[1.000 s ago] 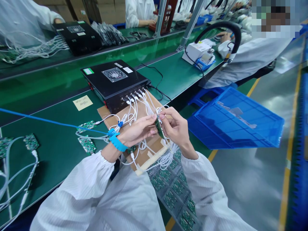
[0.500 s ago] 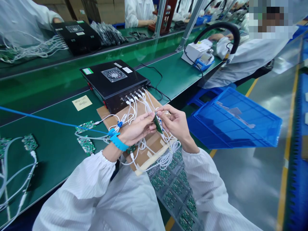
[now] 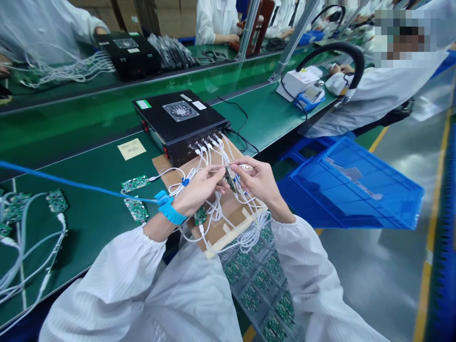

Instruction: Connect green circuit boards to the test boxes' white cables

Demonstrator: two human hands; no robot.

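Observation:
My left hand (image 3: 199,191), with a blue strap (image 3: 170,208) around the wrist, pinches a small green circuit board (image 3: 230,178) held tilted on edge. My right hand (image 3: 258,179) is closed at the board's upper edge, with thumb and forefinger together on a white cable (image 3: 246,167); fingers cover most of the plug. Below both hands, a cardboard sheet (image 3: 233,213) carries tangled white cables and another green board (image 3: 200,216) with a cable plugged in. Behind them stands a black box (image 3: 156,111) with a fan grille, and white plugs fill its front ports.
Two green boards (image 3: 136,209) lie left on the bench, near a handwritten yellow note (image 3: 131,149). Trays of boards (image 3: 249,285) sit below the cardboard. A blue bin (image 3: 356,190) stands right. A co-worker's sleeve (image 3: 384,99) is beyond; a blue cord (image 3: 81,184) stretches left.
The view has shifted, so the bench and box appear farther right. Both hands stay together at the circuit board, which has turned slightly between the fingers.

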